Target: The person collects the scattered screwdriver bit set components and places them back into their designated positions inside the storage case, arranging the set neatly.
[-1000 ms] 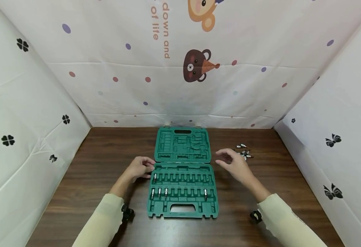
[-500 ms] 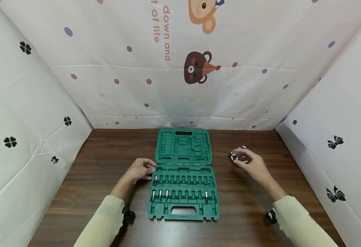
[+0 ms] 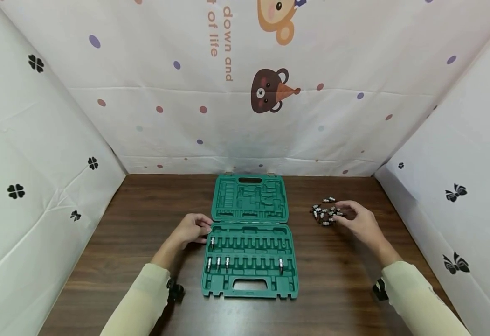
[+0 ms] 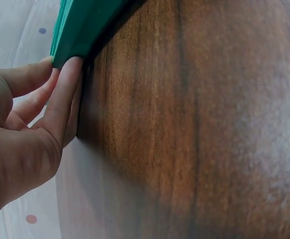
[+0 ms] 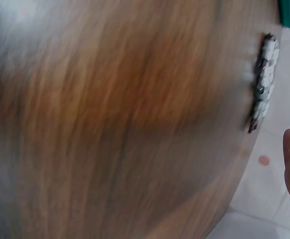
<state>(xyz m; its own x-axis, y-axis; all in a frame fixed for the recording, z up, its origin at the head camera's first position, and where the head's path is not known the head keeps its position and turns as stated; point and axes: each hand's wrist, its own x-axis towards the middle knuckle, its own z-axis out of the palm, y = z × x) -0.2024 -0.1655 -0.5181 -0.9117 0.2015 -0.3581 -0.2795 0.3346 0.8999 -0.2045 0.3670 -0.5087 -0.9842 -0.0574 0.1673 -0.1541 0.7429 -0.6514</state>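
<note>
An opened green plastic tool case (image 3: 250,275) lies flat on the table. My left hand (image 3: 191,228) holds its left edge near the hinge; in the left wrist view, thumb and finger pinch the case corner (image 4: 77,37). Several bit sockets, silver with dark tips, stand in the tray slots, one of them a bit socket (image 3: 281,266) at the right of the lower row. A pile of loose bit sockets (image 3: 322,213) lies right of the case. My right hand (image 3: 360,224) is at the pile's right side, thumb and fingers spread apart, with nothing visible between them.
The lid (image 3: 249,198) lies back, away from me, with moulded recesses. Brown wood-grain table (image 3: 152,196) surrounds the case. Printed white cloth (image 3: 177,126) rises along the back and both sides.
My right hand has moved right from beside the lid, over the bit sockets, to the pile's right side. The pile has spread toward the case. My left hand stays at the case edge.
</note>
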